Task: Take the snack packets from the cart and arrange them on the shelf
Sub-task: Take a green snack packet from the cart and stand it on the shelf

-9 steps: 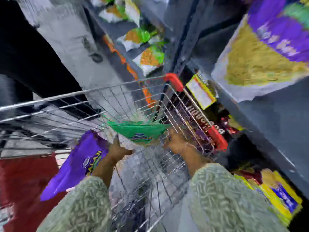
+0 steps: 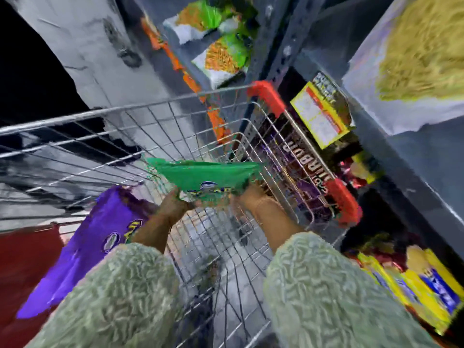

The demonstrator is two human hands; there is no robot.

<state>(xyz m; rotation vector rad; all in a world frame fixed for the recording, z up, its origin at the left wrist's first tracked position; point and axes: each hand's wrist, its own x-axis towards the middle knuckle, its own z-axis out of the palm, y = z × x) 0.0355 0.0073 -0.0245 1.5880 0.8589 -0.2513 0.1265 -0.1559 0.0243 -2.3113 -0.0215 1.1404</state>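
Both my hands hold a green snack packet (image 2: 208, 175) flat above the wire cart (image 2: 155, 109). My left hand (image 2: 173, 203) grips its near left edge and my right hand (image 2: 251, 197) grips its near right edge. A purple snack packet (image 2: 90, 247) lies in the cart at the left, under my left forearm. The grey shelf (image 2: 414, 177) runs along the right side, with packets on its levels.
Green-and-orange packets (image 2: 223, 56) sit on a far shelf level. A large yellow-and-white packet (image 2: 414, 59) fills the upper right. Yellow-and-blue packets (image 2: 426, 285) lie low on the right. Red corner guards (image 2: 268, 97) cap the cart rim beside the shelf. A red surface (image 2: 25, 259) is at the left.
The green packet has risen slightly with both hands, and the view has tilted a little. The purple packet stays in place.
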